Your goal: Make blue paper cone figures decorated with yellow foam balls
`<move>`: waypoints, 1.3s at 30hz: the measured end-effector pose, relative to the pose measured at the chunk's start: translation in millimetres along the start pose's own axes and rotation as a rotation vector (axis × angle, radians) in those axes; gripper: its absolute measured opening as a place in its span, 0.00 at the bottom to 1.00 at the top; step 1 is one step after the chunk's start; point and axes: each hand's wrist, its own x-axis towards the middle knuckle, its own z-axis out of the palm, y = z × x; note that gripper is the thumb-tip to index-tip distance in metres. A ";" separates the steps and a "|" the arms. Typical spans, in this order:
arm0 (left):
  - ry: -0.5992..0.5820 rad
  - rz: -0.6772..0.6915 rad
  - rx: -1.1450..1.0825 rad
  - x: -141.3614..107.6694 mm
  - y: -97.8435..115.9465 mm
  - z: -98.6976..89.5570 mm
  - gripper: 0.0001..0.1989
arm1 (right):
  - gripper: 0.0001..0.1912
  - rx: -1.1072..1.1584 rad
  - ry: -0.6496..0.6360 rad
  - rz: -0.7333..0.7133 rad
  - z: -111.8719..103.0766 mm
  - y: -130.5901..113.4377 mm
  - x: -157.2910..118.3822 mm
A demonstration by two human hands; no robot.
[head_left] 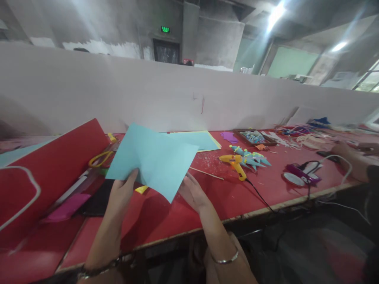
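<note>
A sheet of light blue paper (152,157) is lifted at a tilt above the red table. My left hand (124,187) is closed on its lower left edge, with the thumb on top and the fingers hidden underneath. By the sheet's lower right edge is my right hand (194,193), its fingers stretched and partly behind the paper; no thumb shows on top. More blue and yellow sheets (204,141) lie flat behind it. A yellow glue gun (235,163) rests on the table to the right, beside blue paper cones with yellow trim (254,157).
Yellow-handled scissors (100,159), a pink object (68,207) and a slanted red board (65,157) are on the left. A thin stick (207,173) lies near my right hand. Further right are a tray of paper pieces (254,137), a purple device (302,173) with cables, and another person's arm (349,161).
</note>
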 end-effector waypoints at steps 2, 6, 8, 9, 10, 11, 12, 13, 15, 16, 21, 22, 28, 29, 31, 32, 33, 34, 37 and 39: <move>-0.066 0.015 0.014 -6.5 2.2 4.9 0.18 | 0.17 -0.014 -0.052 0.009 2.8 0.5 -1.4; -0.371 -0.054 0.087 -16.4 3.3 8.5 0.22 | 0.20 -0.076 -0.082 0.004 5.1 9.2 1.7; -0.516 -0.062 0.109 -16.7 1.5 5.6 0.21 | 0.20 -0.107 0.005 0.019 4.0 14.9 4.7; -0.543 -0.064 0.127 -15.4 0.7 3.1 0.20 | 0.20 -0.116 0.064 0.032 3.1 17.0 5.8; -0.545 -0.071 0.149 -13.4 0.2 0.1 0.19 | 0.21 -0.127 0.118 0.045 2.2 18.2 6.3; -0.530 -0.086 0.175 -11.0 0.3 -3.1 0.20 | 0.21 -0.143 0.164 0.055 1.4 18.3 6.3; -0.515 -0.108 0.191 -8.6 1.1 -6.3 0.21 | 0.21 -0.162 0.200 0.060 0.8 17.3 5.5; -0.506 -0.117 0.189 -6.7 2.8 -9.0 0.24 | 0.22 -0.183 0.227 0.063 0.3 15.3 4.2; -0.512 -0.082 0.164 -5.4 8.2 -12.0 0.29 | 0.22 -0.229 0.258 0.064 0.1 9.3 0.4; -0.532 -0.045 0.162 -6.5 11.6 -11.8 0.29 | 0.22 -0.256 0.264 0.060 0.2 6.1 -1.8; -0.682 0.124 0.362 -23.5 22.8 2.7 0.17 | 0.21 -0.428 0.250 0.037 -0.3 -0.3 -9.1; -0.692 0.157 0.397 -26.2 22.3 5.9 0.15 | 0.19 -0.456 0.251 0.031 -1.1 0.6 -9.3; -0.801 0.283 0.483 -24.5 6.0 7.8 0.14 | 0.16 -0.445 0.169 0.075 -8.0 5.3 -7.8; -0.838 0.261 0.526 -22.9 3.0 6.6 0.15 | 0.17 -0.428 0.179 0.101 -8.7 5.1 -7.8; -0.896 0.204 0.628 -20.6 -1.7 5.1 0.17 | 0.20 -0.428 0.213 0.144 -9.7 4.8 -8.0; -0.908 0.176 0.667 -20.0 -3.1 5.1 0.19 | 0.21 -0.445 0.223 0.157 -10.0 4.7 -8.0; -0.919 0.150 0.688 -20.0 -3.8 5.3 0.20 | 0.21 -0.465 0.226 0.163 -10.1 4.8 -8.0; -0.937 0.129 0.691 -20.6 -3.6 5.8 0.21 | 0.22 -0.483 0.224 0.162 -10.0 4.9 -8.1; -1.039 0.029 0.642 -25.1 1.1 7.0 0.23 | 0.23 -0.500 0.217 0.144 -8.9 4.6 -8.3; -1.133 -0.122 0.620 -29.5 6.0 6.6 0.26 | 0.23 -0.470 0.227 0.137 -7.4 3.8 -8.7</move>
